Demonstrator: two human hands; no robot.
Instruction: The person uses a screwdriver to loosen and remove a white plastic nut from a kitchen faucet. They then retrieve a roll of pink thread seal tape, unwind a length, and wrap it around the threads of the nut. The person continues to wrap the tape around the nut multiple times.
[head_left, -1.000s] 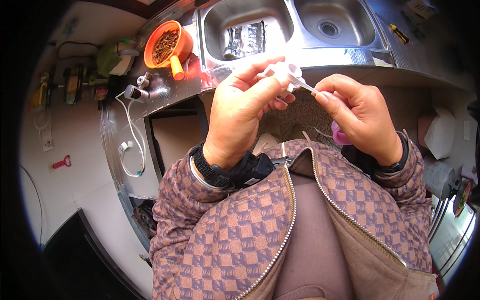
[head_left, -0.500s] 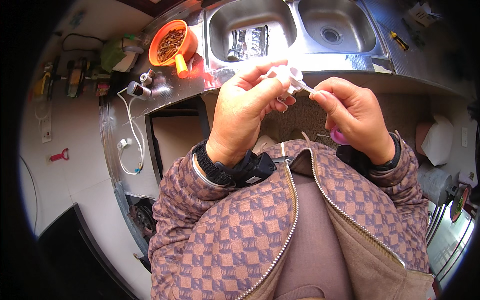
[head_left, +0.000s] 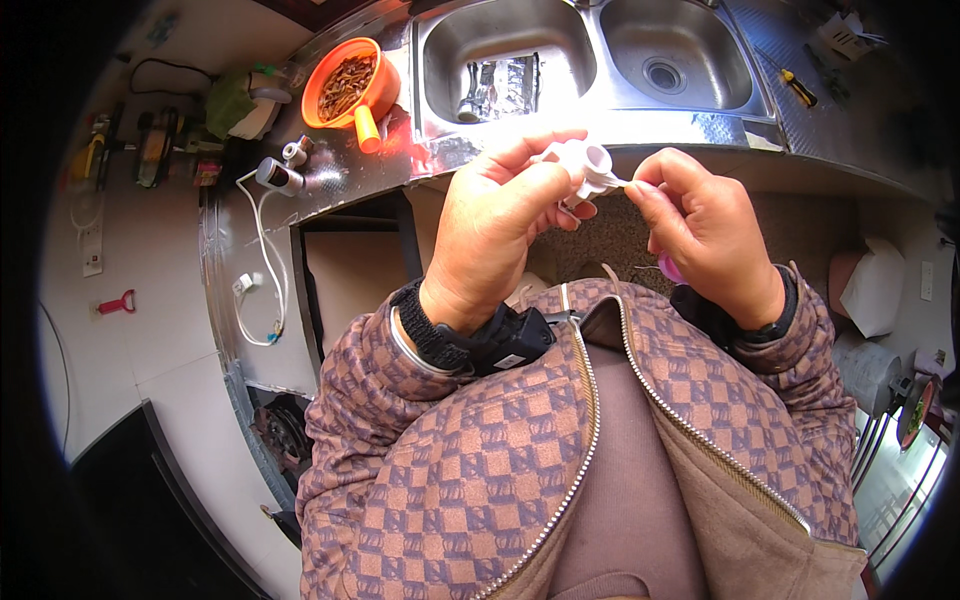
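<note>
My left hand (head_left: 495, 225) is closed round a small white plastic fitting (head_left: 590, 160) with round openings, held above the counter's front edge. My right hand (head_left: 706, 232) pinches a thin white strip (head_left: 615, 183) at the right side of that fitting, between thumb and forefinger. A pink ring-shaped object (head_left: 668, 268) shows partly behind my right hand; whether those fingers also hold it is hidden.
A steel double sink (head_left: 590, 60) holds a silvery packet (head_left: 510, 85). An orange-handled bowl (head_left: 385, 80) of brown pieces, small cylinders (head_left: 278, 175) and white cables (head_left: 262, 260) are at left. A yellow-handled tool (head_left: 800, 90) lies right. A white bag (head_left: 872, 285) is lower right.
My left hand and the white fitting have shifted slightly right and down in view, with more of its round opening showing. My right hand keeps its pinch, moved a little left.
</note>
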